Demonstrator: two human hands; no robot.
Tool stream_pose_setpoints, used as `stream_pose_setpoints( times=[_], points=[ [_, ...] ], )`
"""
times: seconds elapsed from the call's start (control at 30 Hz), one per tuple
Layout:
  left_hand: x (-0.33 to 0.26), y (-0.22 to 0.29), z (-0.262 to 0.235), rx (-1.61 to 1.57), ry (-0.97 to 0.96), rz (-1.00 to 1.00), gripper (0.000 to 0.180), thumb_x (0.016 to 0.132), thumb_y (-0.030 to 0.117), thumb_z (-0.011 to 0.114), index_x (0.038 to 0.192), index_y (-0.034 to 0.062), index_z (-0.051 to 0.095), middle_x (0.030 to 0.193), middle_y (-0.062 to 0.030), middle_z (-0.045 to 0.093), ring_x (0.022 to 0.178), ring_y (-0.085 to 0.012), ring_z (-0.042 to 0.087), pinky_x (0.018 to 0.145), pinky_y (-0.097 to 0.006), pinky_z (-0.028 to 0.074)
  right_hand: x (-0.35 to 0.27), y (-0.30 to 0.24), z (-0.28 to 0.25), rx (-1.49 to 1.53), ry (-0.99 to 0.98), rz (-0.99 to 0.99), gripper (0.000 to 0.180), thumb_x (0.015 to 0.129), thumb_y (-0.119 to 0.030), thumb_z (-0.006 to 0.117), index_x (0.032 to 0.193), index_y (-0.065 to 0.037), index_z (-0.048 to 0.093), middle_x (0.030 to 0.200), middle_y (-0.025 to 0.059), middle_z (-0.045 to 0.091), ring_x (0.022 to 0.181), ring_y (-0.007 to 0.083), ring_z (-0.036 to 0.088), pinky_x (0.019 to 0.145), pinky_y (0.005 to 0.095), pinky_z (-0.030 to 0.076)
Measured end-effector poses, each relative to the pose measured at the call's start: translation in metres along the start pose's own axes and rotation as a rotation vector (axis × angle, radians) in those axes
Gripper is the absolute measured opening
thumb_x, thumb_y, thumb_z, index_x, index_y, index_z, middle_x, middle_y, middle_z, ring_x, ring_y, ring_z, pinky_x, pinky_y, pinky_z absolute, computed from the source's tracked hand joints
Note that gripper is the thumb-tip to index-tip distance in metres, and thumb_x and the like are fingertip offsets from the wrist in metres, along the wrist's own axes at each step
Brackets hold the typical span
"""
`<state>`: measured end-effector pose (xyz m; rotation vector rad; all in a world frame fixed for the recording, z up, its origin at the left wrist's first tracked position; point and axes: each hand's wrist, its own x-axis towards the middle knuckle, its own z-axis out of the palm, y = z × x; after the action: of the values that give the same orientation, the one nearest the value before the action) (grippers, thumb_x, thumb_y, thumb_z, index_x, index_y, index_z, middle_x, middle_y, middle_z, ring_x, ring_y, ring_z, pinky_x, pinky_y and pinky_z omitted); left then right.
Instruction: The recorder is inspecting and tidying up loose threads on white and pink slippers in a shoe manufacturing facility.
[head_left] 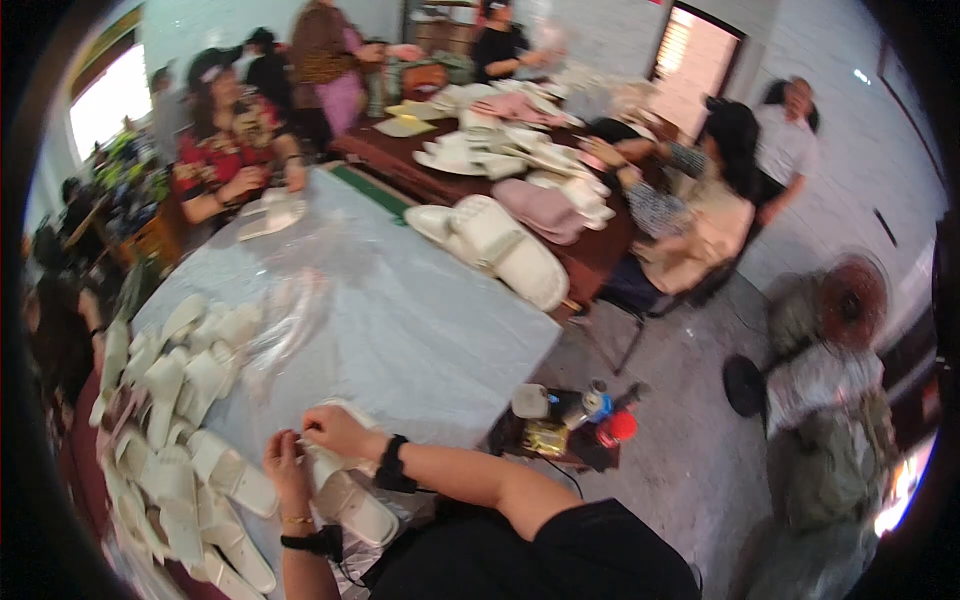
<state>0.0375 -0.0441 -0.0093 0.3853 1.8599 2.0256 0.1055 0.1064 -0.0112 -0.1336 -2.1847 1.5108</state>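
At the near edge of the table, my left hand [287,470] and my right hand [342,433] are close together. Both have their fingers drawn into a pinch. What lies between the fingertips, if anything, is too small and blurred to make out. Directly beneath the hands is a cream slipper [355,508], its toe pointing toward me and partly covered by my right hand. To the left of my left hand, a cream slipper [232,470] lies at the edge of a large heap of similar slippers [165,480].
Clear plastic film [285,325] lies on the grey-covered table [420,320]. More cream slippers [510,250] stand at its far right edge, by a brown table with pink ones [540,210]. Several people sit around. A small stand holds a red-lidded container [620,427]; a fan [853,300] stands right.
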Motion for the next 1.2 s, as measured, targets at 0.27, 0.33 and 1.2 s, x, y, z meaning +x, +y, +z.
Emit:
stream_pose_setpoints(
  times=[0.27, 0.33, 1.2],
  points=[
    [-0.006, 0.003, 0.005, 0.123, -0.015, -0.011, 0.017, 0.093, 0.014, 0.061, 0.099, -0.0002, 0.068, 0.085, -0.0026, 0.067, 0.072, -0.0096, 0.058, 0.067, -0.025, 0.049, -0.002, -0.005, -0.006, -0.114, -0.063, 0.03, 0.017, 0.082, -0.017, 0.062, 0.088, -0.002, 0.066, 0.081, 0.0167, 0.065, 0.075, 0.0327, 0.063, 0.067, 0.0389, 0.049],
    [-0.004, 0.005, 0.008, 0.16, -0.019, -0.014, 0.018, 0.093, 0.015, 0.062, 0.102, 0.0, 0.068, 0.09, -0.0043, 0.069, 0.078, -0.0098, 0.061, 0.072, -0.026, 0.051, -0.001, -0.008, -0.006, -0.109, -0.035, 0.063, 0.013, 0.081, -0.014, 0.063, 0.087, -0.003, 0.068, 0.08, 0.016, 0.066, 0.072, 0.032, 0.063, 0.066, 0.0385, 0.05],
    [-0.012, 0.016, 0.01, 0.275, -0.067, 0.132, 0.028, 0.095, 0.026, 0.056, 0.105, 0.0007, 0.065, 0.088, -0.0126, 0.069, 0.079, -0.0222, 0.065, 0.073, -0.032, 0.05, 0.0, -0.01, -0.007, -0.049, -0.021, 0.078, 0.009, 0.08, -0.005, 0.064, 0.082, 0.003, 0.066, 0.069, 0.006, 0.065, 0.062, 0.0102, 0.058, 0.059, 0.0273, 0.047]
  ],
)
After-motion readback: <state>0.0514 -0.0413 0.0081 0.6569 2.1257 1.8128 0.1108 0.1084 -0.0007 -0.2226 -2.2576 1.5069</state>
